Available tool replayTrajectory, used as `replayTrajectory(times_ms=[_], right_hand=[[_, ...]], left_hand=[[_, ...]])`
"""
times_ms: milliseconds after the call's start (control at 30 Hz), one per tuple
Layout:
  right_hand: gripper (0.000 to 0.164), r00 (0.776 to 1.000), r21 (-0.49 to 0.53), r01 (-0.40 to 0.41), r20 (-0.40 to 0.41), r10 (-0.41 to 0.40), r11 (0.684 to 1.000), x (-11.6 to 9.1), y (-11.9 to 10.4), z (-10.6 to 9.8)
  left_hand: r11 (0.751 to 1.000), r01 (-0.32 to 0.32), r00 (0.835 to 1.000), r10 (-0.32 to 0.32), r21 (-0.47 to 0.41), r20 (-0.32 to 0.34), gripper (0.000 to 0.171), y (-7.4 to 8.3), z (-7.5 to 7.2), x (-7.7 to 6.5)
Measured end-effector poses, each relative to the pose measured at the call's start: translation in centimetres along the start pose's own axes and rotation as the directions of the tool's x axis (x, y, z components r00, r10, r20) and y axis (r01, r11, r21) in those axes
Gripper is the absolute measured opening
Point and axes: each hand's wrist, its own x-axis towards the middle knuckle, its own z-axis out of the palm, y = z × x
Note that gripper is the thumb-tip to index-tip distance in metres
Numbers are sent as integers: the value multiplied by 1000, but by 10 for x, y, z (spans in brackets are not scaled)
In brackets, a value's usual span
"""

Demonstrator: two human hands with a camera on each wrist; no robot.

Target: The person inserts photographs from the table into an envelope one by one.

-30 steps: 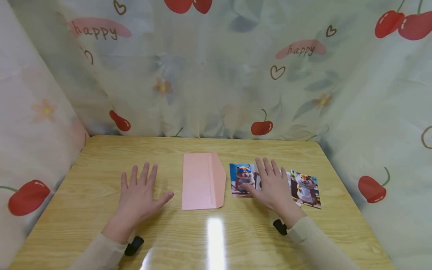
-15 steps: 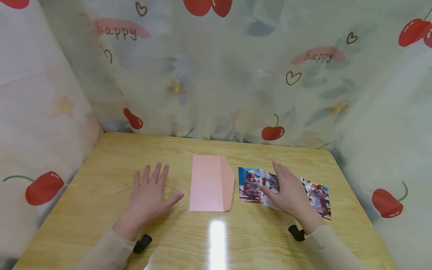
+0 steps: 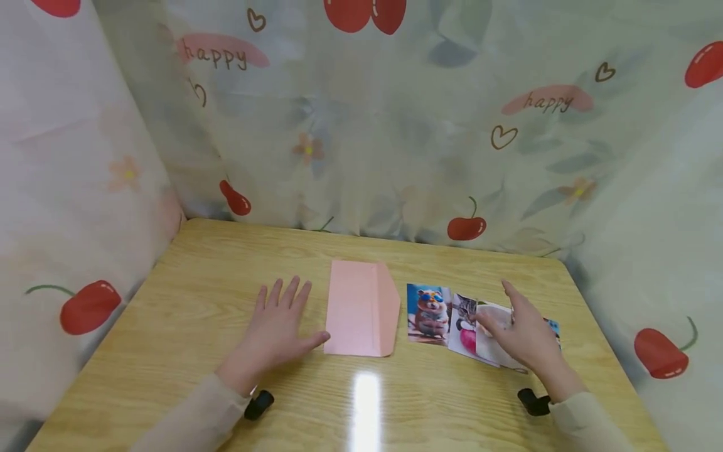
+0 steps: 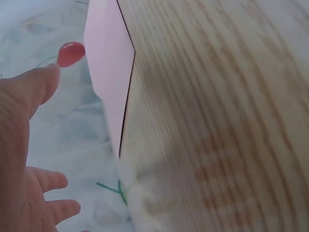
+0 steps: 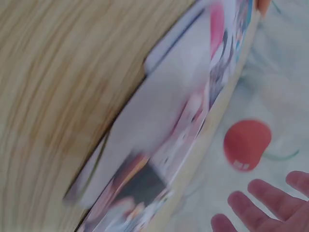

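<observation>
Item: my left hand (image 3: pixel 277 333), released, fingers straight and spread, on the left half of my bench (image 3: pixel 248 251). The thumb points at the near end of the envelope's left edge; in the left wrist view it stands apart from the paper.

Item: my right hand (image 3: pixel 525 336), also released, fingers and thumb extended, above the right end of the row of cards. Whether the thumb touches a card I cannot tell.

Item: one pink envelope (image 3: pixel 353 307), lying flat between my hands, nearer the back edge of the bench than the front. Its flap (image 3: pixel 388 311) lies out toward the right edge.

Item: a row of picture cards, lying between the envelope and the bench's right edge, overlapping in part. Nearest the envelope, a hamster card (image 3: pixel 430 314), blue-backed, the animal in sunglasses. Next, a cat card (image 3: pixel 464 326) with a bright pink patch. Then a white card (image 3: pixel 484 351), partly under my thumb in the head view. Farthest right, a colourful card (image 3: pixel 552 326), mostly hidden behind my hand. The right wrist view shows these blurred.

Item: two pale sleeves (image 3: pixel 203 408), one to each arm.

Item: two black fittings (image 3: pixel 259 405), one at each wrist.

Item: a printed curtain (image 3: pixel 395 94), cherries, flowers, hearts and the word "happy", hanging along the back edge and both side edges.

Item: one bright reflection (image 3: pixel 366 411), a streak on the wood grain, running toward the front edge.
</observation>
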Motion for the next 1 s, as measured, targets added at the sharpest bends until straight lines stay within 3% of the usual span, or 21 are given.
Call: replayTrajectory(times_ms=[167, 367, 633, 1000], right_hand=[[103, 996, 101, -84, 22, 82, 991, -5, 29, -10], [105, 982, 227, -188, 67, 177, 956, -7, 48, -17], [106, 972, 270, -235, 86, 220, 934, -5, 67, -16], [108, 944, 264, -329, 95, 315, 907, -12, 86, -20]], left_hand=[[999, -27, 998, 29, -31, 62, 105, 8, 9, 6], [998, -49, 994, 53, -34, 97, 105, 16, 15, 11], [998, -34, 989, 43, -61, 140, 103, 24, 21, 14], [980, 30, 985, 4, -198, 170, 98, 41, 15, 24]])
